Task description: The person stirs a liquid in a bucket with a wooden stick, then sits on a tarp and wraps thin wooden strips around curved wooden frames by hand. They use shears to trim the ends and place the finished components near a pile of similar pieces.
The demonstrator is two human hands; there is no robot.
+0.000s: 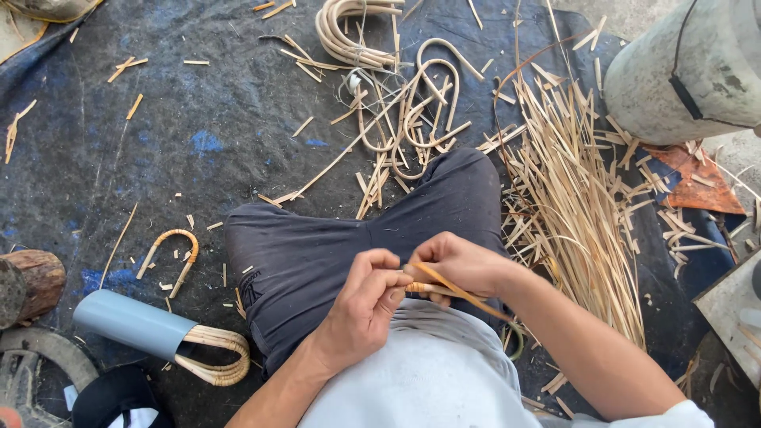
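I sit cross-legged on a dark tarp [198, 119]. My left hand [365, 305] and my right hand [456, 265] meet over my lap, both pinching a short piece of rattan cane [424, 288]. A thin orange-tan strip [460, 292] runs from between my fingers down to the right, past my right wrist. It seems to wind around the cane piece. The cane's middle is hidden by my fingers.
Bent U-shaped cane loops [412, 103] lie ahead of my knees. A heap of split strips [571, 206] spreads at the right. A grey pipe [135, 323] holds looped canes [214, 357] at the left, near a log [32, 281]. A large grey drum [690, 71] stands at the top right.
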